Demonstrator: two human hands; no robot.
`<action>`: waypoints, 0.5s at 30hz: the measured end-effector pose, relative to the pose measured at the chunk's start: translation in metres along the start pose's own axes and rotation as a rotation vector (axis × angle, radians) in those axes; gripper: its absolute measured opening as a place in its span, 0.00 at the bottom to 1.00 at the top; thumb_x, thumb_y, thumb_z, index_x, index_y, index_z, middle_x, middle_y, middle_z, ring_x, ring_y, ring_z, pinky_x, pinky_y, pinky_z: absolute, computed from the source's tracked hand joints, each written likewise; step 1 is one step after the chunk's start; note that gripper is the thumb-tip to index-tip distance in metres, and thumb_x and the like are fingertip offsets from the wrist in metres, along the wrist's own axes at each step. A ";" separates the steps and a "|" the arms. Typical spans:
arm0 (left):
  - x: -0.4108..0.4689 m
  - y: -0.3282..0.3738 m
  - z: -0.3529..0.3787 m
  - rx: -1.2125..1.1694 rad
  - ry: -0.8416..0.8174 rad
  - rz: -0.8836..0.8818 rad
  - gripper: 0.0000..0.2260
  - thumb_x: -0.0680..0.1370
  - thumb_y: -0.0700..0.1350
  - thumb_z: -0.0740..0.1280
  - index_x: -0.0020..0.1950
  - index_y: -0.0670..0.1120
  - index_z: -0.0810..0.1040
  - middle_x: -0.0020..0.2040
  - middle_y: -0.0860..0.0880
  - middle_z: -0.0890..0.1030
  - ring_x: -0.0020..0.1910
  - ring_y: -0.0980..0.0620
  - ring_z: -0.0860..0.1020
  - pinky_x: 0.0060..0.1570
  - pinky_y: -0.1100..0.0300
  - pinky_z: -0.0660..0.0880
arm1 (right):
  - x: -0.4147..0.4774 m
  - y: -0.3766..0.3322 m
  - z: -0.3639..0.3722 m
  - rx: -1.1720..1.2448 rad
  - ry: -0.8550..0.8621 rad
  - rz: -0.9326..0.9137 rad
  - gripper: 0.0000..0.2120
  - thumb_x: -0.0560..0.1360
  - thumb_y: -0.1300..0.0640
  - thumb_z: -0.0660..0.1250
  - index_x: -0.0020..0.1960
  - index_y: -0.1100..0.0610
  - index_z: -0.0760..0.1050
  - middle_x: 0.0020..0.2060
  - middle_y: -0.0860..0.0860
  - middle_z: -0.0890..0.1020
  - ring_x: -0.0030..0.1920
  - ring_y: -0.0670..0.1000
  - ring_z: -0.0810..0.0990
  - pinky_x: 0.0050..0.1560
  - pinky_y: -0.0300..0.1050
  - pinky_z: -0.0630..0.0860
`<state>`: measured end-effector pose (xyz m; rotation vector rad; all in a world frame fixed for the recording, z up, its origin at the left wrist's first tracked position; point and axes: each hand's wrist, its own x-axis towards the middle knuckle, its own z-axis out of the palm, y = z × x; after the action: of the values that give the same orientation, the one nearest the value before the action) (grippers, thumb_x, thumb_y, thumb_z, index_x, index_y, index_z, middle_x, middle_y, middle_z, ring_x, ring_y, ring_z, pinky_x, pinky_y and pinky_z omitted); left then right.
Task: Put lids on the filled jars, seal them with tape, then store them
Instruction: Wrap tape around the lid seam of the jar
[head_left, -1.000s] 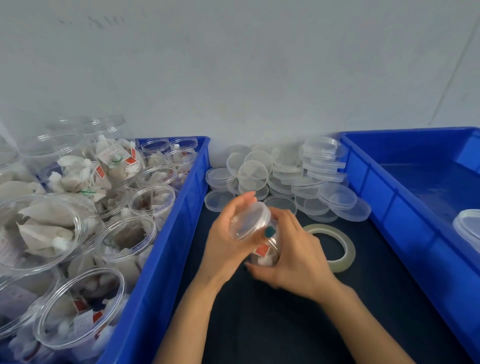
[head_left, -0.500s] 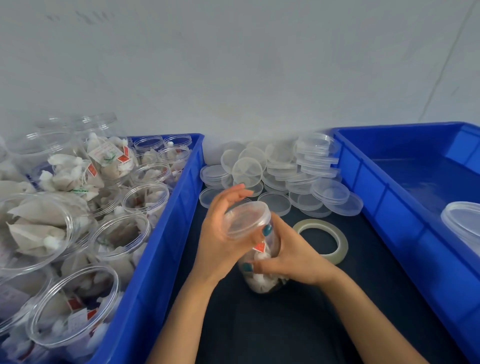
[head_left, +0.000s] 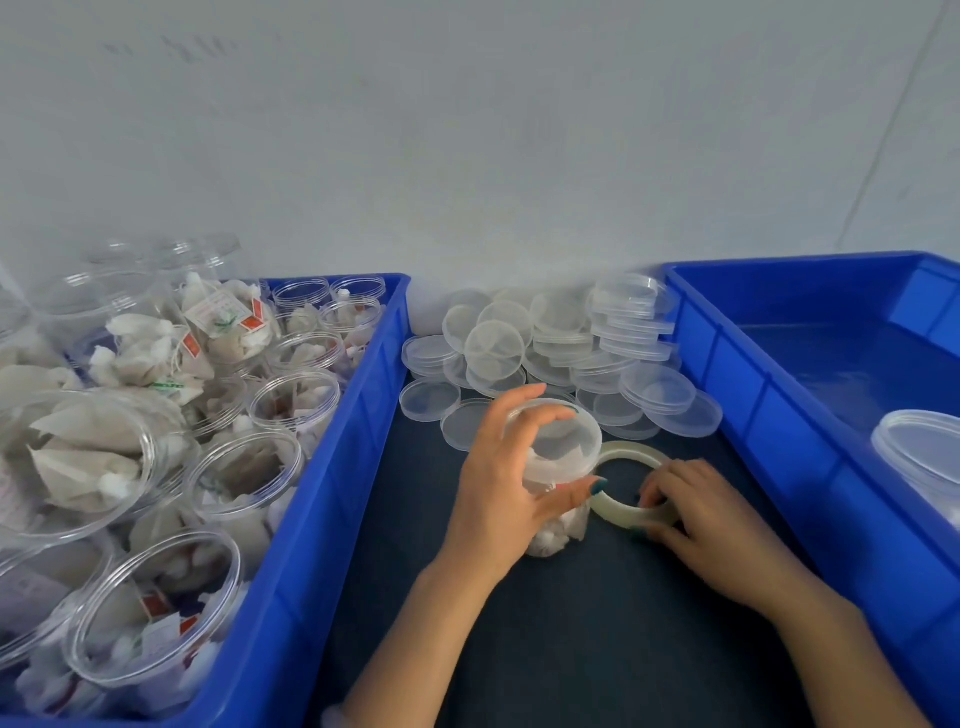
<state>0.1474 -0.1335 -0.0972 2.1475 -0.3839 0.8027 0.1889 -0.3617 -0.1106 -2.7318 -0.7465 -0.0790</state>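
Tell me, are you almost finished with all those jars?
Not nearly. Done: the held jar has its lid on, and one lidded jar, partly out of view, sits in the right bin. In hand: the left hand grips that jar while the right hand grips the tape roll, so taping seems next. Left: many open filled jars wait in the left bin, with loose lids piled behind.

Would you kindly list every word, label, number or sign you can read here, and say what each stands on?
No text here is legible.
On the white paper tag among the sachets in the left bin: green and red print, too blurred to read.
On the small red tags: print too small to read.
On the lids and the tape roll: no print visible.
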 end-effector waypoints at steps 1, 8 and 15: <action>0.000 0.000 0.000 0.060 0.003 -0.001 0.26 0.71 0.57 0.76 0.65 0.50 0.78 0.72 0.52 0.70 0.70 0.61 0.67 0.62 0.74 0.65 | 0.001 -0.001 0.001 0.015 0.030 -0.002 0.06 0.78 0.50 0.69 0.52 0.46 0.73 0.51 0.39 0.76 0.57 0.41 0.73 0.71 0.41 0.64; -0.006 0.009 0.002 0.479 0.100 0.286 0.20 0.81 0.52 0.66 0.70 0.46 0.76 0.69 0.49 0.76 0.71 0.49 0.72 0.74 0.44 0.64 | -0.002 -0.030 0.005 0.701 0.510 -0.073 0.09 0.84 0.47 0.53 0.53 0.49 0.69 0.38 0.47 0.74 0.36 0.47 0.72 0.34 0.47 0.71; -0.011 0.030 0.018 0.419 0.147 0.299 0.20 0.87 0.49 0.53 0.74 0.43 0.73 0.65 0.47 0.79 0.66 0.49 0.75 0.71 0.48 0.68 | -0.002 -0.060 0.018 0.609 0.680 -0.210 0.16 0.83 0.51 0.54 0.68 0.52 0.69 0.52 0.46 0.75 0.53 0.50 0.75 0.54 0.45 0.72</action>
<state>0.1308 -0.1664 -0.0957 2.4255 -0.5017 1.2978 0.1568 -0.3082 -0.1112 -1.8619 -0.6935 -0.6673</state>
